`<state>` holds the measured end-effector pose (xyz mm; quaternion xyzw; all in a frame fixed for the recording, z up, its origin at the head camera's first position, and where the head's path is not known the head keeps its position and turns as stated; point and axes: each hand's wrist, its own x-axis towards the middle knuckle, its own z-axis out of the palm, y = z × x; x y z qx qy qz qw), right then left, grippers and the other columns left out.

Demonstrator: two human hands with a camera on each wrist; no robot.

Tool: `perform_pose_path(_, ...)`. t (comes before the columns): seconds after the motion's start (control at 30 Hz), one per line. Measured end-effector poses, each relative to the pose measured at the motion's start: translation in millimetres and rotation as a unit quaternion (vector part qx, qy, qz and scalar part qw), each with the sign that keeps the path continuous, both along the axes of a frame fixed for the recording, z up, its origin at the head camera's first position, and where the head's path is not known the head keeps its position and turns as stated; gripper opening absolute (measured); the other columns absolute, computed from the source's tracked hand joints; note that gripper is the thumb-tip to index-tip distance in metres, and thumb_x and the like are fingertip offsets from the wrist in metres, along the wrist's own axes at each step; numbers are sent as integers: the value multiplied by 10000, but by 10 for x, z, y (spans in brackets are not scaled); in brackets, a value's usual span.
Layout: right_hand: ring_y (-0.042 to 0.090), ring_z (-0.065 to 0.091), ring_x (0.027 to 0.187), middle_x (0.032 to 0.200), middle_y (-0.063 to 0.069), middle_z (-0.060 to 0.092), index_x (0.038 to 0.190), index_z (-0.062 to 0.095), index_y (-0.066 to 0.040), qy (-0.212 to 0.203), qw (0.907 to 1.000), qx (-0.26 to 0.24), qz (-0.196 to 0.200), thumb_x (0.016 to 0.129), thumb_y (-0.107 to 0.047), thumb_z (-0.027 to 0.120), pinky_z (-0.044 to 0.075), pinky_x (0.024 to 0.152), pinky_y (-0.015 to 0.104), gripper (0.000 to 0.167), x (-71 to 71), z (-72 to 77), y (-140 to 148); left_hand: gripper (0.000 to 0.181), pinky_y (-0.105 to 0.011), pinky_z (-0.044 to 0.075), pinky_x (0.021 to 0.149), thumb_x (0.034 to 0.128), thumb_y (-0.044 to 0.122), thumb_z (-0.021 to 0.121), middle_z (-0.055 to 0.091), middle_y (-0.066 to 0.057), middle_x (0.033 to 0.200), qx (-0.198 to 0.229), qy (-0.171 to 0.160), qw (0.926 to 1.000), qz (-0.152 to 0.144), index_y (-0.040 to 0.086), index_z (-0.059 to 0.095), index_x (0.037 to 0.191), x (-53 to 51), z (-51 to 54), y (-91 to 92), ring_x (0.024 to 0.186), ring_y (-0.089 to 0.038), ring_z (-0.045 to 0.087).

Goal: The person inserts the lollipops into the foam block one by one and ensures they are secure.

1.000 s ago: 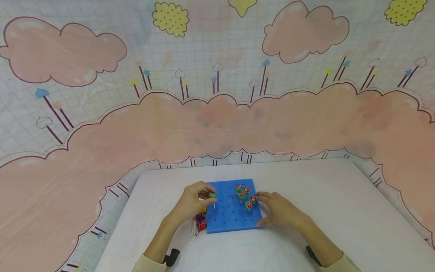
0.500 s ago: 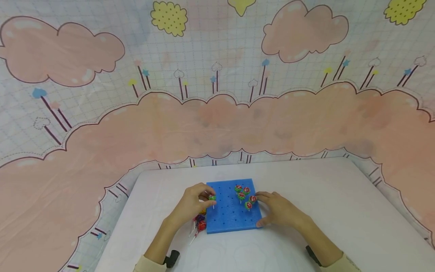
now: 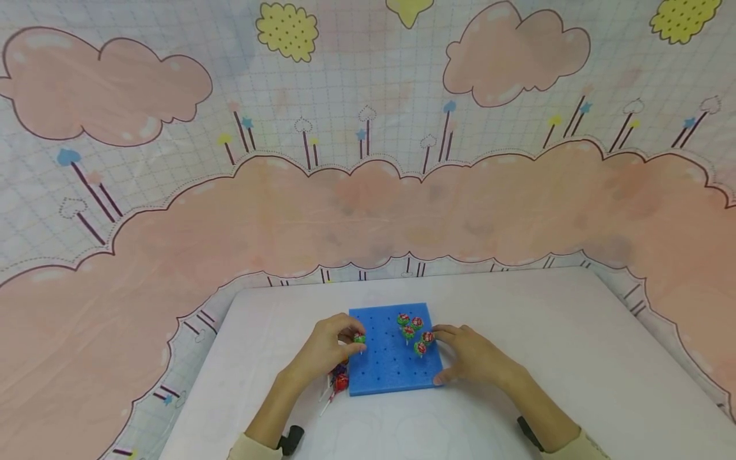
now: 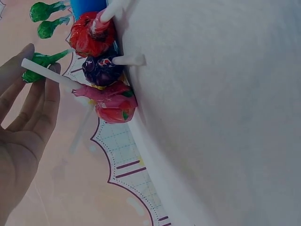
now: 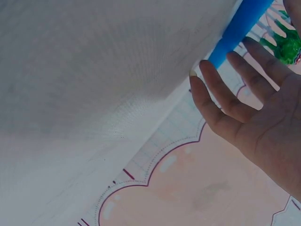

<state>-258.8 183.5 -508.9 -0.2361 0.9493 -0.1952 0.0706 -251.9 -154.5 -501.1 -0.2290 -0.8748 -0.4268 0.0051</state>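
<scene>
Standing lollipops [image 3: 408,331] from twelve to three o'clock on the board [image 3: 388,383]

Taking the board's middle as centre and twelve as away from the person, the left hand [image 3: 326,340] is at nine, one lollipop [image 3: 360,338] between its fingers just inside the edge. Loose lollipops [image 3: 341,383] lie on the table [image 3: 517,306] at eight, just beside the board. The right hand [image 3: 474,354] touches the edge at three; the backdrop [image 3: 322,214] rises at twelve, behind the table.
</scene>
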Motion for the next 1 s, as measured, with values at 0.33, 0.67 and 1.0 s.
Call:
perform_pose_path(0.33,426,458,1441,1529,65,563,1465,604,-130,-69,9999,-48,-97,694,-537,939,376,1155,660,934,1,-9,-15,236,-312,600,921,926,170,812,665,91,1056,-272,18,9996,-43,108,745,1144,-2,-14,5,1011,-121,653)
perform_pose_path(0.67,418,480,1422,1526,69,567,1470,601,-125,-46,9999,20,-139,693,-532,940,428,1133,623,940,-9,-8,-24,348,-362,591,956,935,256,805,674,74,1109,-346,-104,9993,-31,122,720,1245,7,49,-17,1073,-142,646)
perform_pose_path(1.0,416,475,1427,1529,60,562,1474,593,-129,-29,9999,0,-110,685,-554,934,418,1141,624,959,-12,-28,-18,273,-342,585,955,1044,272,661,680,53,1162,-532,144,9981,268,125,706,1269,14,113,-117,1074,-119,636)
